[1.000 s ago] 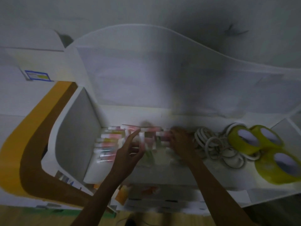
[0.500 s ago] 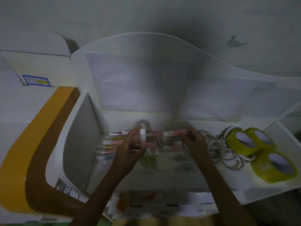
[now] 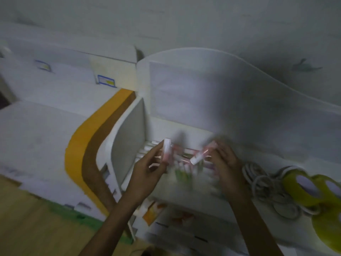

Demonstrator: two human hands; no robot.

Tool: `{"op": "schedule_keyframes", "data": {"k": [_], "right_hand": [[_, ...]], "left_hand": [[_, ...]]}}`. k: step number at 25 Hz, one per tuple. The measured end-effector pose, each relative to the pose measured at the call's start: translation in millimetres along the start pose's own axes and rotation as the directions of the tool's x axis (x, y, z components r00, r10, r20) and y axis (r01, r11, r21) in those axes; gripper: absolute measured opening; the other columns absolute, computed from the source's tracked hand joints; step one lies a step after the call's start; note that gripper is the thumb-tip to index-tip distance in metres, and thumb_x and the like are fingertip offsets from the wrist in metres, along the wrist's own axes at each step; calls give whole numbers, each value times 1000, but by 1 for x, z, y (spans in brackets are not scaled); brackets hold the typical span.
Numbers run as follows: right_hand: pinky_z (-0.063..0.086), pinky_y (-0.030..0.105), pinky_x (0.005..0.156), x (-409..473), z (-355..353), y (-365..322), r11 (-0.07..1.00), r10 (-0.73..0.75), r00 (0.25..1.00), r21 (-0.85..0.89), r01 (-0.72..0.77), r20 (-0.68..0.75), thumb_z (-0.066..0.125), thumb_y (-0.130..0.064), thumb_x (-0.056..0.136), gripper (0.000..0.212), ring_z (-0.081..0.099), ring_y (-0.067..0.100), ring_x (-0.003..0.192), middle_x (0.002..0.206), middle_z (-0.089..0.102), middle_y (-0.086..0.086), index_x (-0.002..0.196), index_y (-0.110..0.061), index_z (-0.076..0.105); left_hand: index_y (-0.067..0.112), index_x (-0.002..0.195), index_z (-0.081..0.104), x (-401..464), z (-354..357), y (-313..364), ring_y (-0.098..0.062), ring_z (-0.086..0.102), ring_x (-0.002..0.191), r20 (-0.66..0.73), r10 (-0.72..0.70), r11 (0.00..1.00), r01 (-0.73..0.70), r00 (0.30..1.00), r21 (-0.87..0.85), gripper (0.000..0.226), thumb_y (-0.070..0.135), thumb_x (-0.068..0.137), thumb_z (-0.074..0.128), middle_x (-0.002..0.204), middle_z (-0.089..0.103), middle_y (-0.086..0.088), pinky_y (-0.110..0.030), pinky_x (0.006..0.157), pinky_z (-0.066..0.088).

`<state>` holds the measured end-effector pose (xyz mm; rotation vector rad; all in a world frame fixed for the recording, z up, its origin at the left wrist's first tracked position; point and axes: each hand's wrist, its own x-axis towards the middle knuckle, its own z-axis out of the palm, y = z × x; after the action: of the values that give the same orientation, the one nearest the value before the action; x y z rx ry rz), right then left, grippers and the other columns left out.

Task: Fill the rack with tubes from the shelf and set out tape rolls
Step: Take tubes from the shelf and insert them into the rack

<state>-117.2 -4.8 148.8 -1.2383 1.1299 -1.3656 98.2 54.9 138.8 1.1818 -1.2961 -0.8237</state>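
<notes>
Shelf: a white, smooth-faced shelf (image 3: pixel 184 183) with a curved back panel and a grey side wall at 9 o'clock of the tubes.
Tubes on the shelf: slim cylinders with white caps and pink or green bodies lie in a loose pile (image 3: pixel 181 168) on the shelf floor between the hands; blur hides their number.
Left hand: the left hand (image 3: pixel 147 170) reaches in from 7 o'clock, palm turned toward the centre, thumb and fingers pinching one upright tube (image 3: pixel 167 151) with a white cap and a pinkish body.
Right hand: the right hand (image 3: pixel 226 167) comes in from 5 o'clock, fingers curled round a second tube (image 3: pixel 202 154) that tilts, its white cap pointing down toward 7 o'clock — the blur leaves the exact grip unclear.
White rings: a heap of thin white tape rolls (image 3: pixel 265 185), round and flat, lies at 3 o'clock of the right hand, just beside it; the count is unclear.
Yellow rolls: glossy yellow-green tape rolls (image 3: pixel 302 183) with pale cores sit at 3 to 4 o'clock near the frame edge — at least three show, touching one another.
Lower level: orange and white packets (image 3: pixel 153 209) lie under the shelf floor at 6 o'clock.
</notes>
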Motion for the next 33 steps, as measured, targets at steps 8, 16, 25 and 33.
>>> {"op": "schedule_keyframes", "data": {"k": [8, 16, 25, 33], "right_hand": [[55, 24, 77, -43, 93, -22, 996, -84, 943, 52, 71, 322, 60, -4, 91, 23, 68, 6, 86, 86, 73, -11, 105, -22, 63], [57, 44, 75, -108, 238, -33, 981, -193, 817, 126, 148, 543, 61, -10, 94, 14, 69, 30, 79, 79, 71, 9, 106, -15, 57], [57, 47, 80, -152, 411, 8, 990, -81, 907, -74, 122, 413, 63, -26, 92, 16, 68, 9, 93, 96, 71, -10, 108, -28, 62], [57, 39, 86, -93, 466, 53, 991, 16, 980, -135, 11, 196, 65, -33, 90, 22, 65, 6, 96, 96, 69, -15, 111, -28, 60]], "left_hand": [[12, 106, 66, -81, -94, 40, -21, 62, 67, -271, 96, 967, -25, 958, 255, 22, 28, 99, 53, 89, 67, 3, -33, 58, 50], [11, 84, 72, -131, -237, 48, -14, 65, 77, -515, 82, 972, 46, 853, 232, 8, 9, 89, 66, 85, 69, 4, -22, 63, 52], [8, 109, 57, -114, -414, -12, -27, 68, 83, -452, -43, 995, 77, 891, 56, 27, 7, 85, 70, 86, 67, -15, -37, 68, 60], [21, 117, 61, -10, -460, -77, -11, 67, 82, -225, 76, 939, 6, 971, 344, 35, 13, 85, 71, 87, 69, 4, -25, 73, 56]]}}
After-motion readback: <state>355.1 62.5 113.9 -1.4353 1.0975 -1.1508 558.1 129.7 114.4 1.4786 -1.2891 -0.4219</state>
